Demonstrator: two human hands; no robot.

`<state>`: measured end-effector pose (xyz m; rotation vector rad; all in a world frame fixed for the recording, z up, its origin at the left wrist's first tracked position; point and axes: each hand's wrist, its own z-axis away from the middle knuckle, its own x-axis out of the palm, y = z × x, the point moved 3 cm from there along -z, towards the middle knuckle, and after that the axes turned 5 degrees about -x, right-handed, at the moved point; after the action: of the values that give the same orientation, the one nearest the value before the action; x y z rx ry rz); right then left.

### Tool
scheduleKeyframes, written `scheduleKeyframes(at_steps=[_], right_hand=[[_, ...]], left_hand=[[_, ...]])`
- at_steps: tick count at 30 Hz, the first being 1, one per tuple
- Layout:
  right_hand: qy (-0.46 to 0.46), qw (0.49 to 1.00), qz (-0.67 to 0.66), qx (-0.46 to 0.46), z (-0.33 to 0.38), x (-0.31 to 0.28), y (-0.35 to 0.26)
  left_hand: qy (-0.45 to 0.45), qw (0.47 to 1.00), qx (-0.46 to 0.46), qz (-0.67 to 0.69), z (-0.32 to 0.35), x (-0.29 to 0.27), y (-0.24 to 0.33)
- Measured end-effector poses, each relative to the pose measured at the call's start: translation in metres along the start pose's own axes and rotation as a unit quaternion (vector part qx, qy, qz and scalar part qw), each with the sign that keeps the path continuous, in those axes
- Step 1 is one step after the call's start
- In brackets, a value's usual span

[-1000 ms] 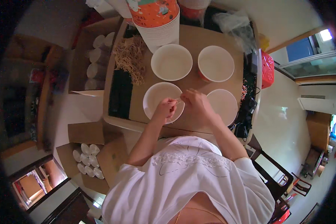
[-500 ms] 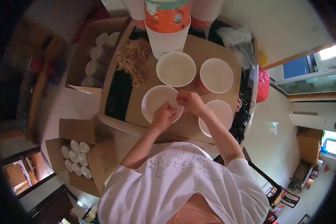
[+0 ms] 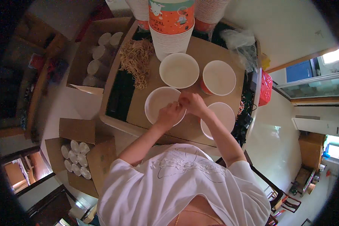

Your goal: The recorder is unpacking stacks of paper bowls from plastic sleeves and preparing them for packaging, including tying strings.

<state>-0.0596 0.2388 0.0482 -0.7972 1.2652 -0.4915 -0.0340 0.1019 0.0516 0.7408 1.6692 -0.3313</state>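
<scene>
My left hand [image 3: 170, 114] and my right hand [image 3: 192, 104] meet over the right side of a white paper tub [image 3: 153, 105]. Fingers on both hands are closed in a pinch, and whatever lies between them is hidden or too small to make out. Beyond that tub stands a second paper tub [image 3: 179, 70], open side up. To the right are a third paper tub [image 3: 219, 77], with some red on its outside, and a fourth paper tub [image 3: 218, 121], close to my right forearm. The insides that show look plain white.
A tall stack of paper tubs [image 3: 171, 41], orange-printed at the top, rises at the back. Tan stringy strands [image 3: 136, 62] lie left of it, a clear plastic bag [image 3: 239, 44] right. Cardboard boxes [image 3: 77, 130] with white cylinders stand left; a red basket [image 3: 265, 88] is right.
My left hand has shifted slightly right and up, so its fingers now touch those of my right hand. The view has tilted a little; the tubs stay put.
</scene>
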Motion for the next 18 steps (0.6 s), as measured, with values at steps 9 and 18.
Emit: scheduleKeyframes(at_steps=[9,18], right_hand=[[0.156,0.984,-0.058,-0.056,0.024,0.012,-0.002],[0.234,0.966,-0.104,0.035,0.044,0.029,-0.001]], left_hand=[[0.014,0.858,-0.193,0.477,0.007,0.028,-0.028],[-0.228,0.448,-0.457,0.734,0.016,0.05,-0.037]])
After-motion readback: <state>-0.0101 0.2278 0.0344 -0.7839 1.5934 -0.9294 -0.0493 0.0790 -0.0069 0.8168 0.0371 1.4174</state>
